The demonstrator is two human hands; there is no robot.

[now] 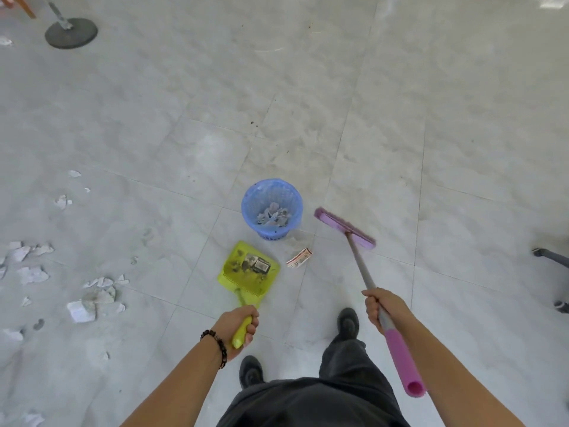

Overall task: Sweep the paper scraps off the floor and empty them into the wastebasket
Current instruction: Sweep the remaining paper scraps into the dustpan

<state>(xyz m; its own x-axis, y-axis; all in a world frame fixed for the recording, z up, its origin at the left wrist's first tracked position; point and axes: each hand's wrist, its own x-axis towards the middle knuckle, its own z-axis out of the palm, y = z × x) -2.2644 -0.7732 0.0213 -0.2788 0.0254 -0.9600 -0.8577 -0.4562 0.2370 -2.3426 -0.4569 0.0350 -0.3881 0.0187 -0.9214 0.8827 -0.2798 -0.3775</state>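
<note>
My left hand (238,326) grips the handle of a yellow-green dustpan (249,271), held low just in front of the blue wastebasket (248,208), which has paper scraps in its bottom. A label shows on the pan's inner face. My right hand (380,306) holds the grey pole of a purple broom (345,228), whose head rests on the floor right of the wastebasket. One printed scrap (299,258) lies between pan and broom. Several white paper scraps (81,309) are scattered over the tiles at the left.
A round dark stand base (71,33) sits at the far left corner. Dark chair legs (552,257) reach in from the right edge. My two dark shoes (348,323) stand on the grey tiles below the pan and broom.
</note>
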